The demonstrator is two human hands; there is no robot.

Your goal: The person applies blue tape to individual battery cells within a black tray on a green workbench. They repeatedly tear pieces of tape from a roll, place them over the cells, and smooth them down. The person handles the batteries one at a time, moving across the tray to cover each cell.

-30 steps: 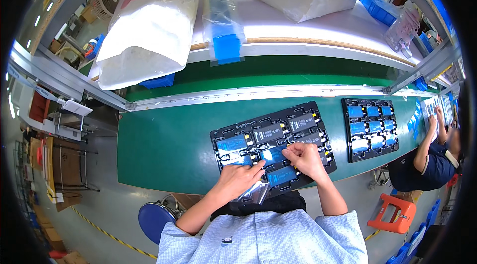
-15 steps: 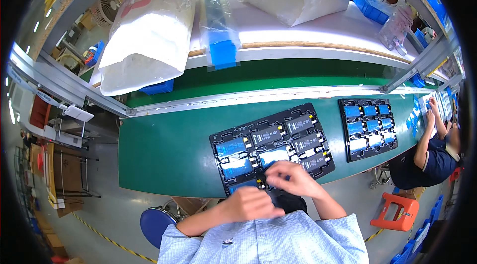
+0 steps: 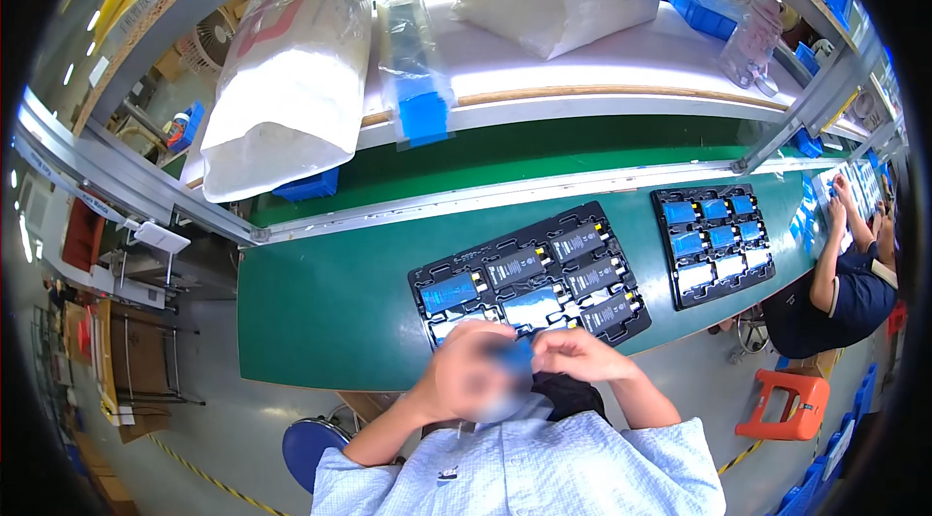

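Note:
A black moulded tray point(image 3: 466, 260) lies on the green table before me, with flat batteries in its slots. Some batteries show a bare black face with white print, such as one black battery point(image 3: 594, 278); others wear blue film, like the blue-covered battery point(image 3: 449, 293) at the far left. Over the tray's near edge, my left hand point(image 3: 456, 375) is closed around what looks like a blue-covered battery point(image 3: 523, 355); a blurred patch hides most of it. My right hand point(image 3: 585, 358) pinches at the right edge of that blue surface. Both hands cover the tray's near slots.
Another black tray point(image 3: 663, 264) of blue-covered batteries lies to the right. Beyond it a co-worker point(image 3: 849, 283) sits with hands on the table. A shelf point(image 3: 573, 103) across the back carries large white bags point(image 3: 291, 79). A blue stool point(image 3: 316, 453) and an orange stool point(image 3: 784, 404) stand near.
My hands were apart and without a visible battery. Now they have come together, with a blue-covered piece between them. The view has shifted slightly.

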